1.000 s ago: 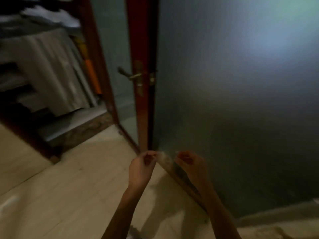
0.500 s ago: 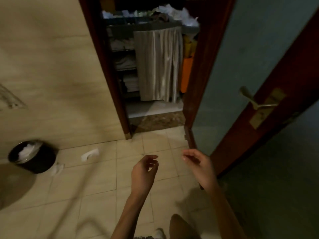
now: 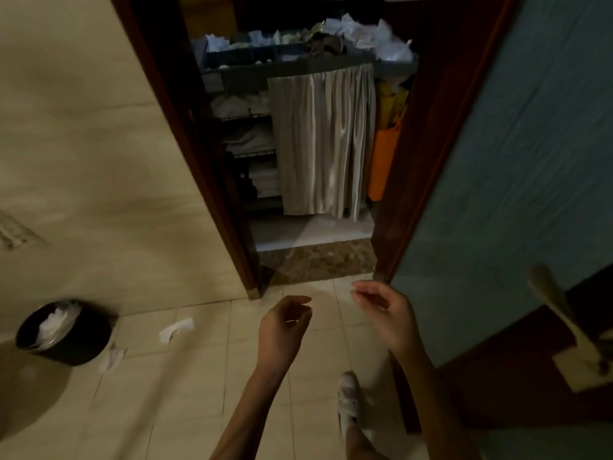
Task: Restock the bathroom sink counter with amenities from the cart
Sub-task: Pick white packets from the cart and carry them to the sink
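Note:
The housekeeping cart [image 3: 298, 74] stands just outside the open doorway, straight ahead. Its top tray holds small packets and crumpled white bags, a striped curtain [image 3: 320, 141] hangs over its front, and folded white linens [image 3: 245, 134] fill its left shelves. My left hand [image 3: 282, 327] and my right hand [image 3: 388, 313] hover side by side over the tiled floor, well short of the cart. Both have loosely curled fingers and hold nothing. The sink counter is out of view.
A black waste bin [image 3: 63, 333] with white trash sits low at the left by the wall, with paper scraps [image 3: 175, 328] on the tiles beside it. The open door [image 3: 517, 180] with its brass handle [image 3: 560, 313] stands at the right. My white shoe [image 3: 348, 400] is below my hands.
The view swung left from the door face to the doorway and cart, then moved closer. A small wrapper pinched between my hands one second ago is gone; both hands are now apart and empty.

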`<state>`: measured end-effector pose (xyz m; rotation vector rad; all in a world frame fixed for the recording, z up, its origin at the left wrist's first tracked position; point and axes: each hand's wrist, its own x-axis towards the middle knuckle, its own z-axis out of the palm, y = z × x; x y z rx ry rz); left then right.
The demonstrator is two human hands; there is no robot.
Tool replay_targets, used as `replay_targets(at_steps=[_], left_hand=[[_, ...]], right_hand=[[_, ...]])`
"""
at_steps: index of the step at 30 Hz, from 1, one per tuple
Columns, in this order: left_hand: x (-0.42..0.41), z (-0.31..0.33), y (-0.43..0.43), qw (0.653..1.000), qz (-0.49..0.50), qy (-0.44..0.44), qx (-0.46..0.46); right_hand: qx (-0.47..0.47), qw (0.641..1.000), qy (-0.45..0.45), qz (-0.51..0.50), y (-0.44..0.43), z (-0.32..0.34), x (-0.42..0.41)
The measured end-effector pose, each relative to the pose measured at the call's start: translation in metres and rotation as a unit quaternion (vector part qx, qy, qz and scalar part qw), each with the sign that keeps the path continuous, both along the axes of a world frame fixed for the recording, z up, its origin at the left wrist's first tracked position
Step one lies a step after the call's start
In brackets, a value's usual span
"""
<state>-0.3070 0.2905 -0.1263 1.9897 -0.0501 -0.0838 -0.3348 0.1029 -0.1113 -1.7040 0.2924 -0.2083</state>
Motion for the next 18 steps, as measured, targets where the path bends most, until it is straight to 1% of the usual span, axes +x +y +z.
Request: replay_targets(at_steps=[4, 8, 10, 14, 18], left_hand=[[0.082, 0.019, -0.050, 1.000, -0.006, -0.022, 0.011], [0.149, 0.026, -0.085, 0.998, -0.017, -0.051, 0.013], [0.171, 0.023, -0.098, 0.998, -0.015, -0.059, 0.010], [0.196, 0.020, -0.102, 0.999, -0.009, -0.048, -0.007], [0.237, 0.015, -0.089, 0.999, 0.038, -0.033, -0.009]], right_hand=[[-0.002, 0.999, -0.046, -0.012, -0.057, 0.025, 0.077], [0.009, 0.998, -0.069, -0.010, -0.094, 0.031, 0.139], [0.016, 0.998, -0.065, 0.001, -0.105, 0.029, 0.166], [0.019, 0.998, -0.030, 0.042, -0.106, 0.023, 0.210], [0.005, 0.998, -0.014, 0.067, -0.101, 0.013, 0.264]])
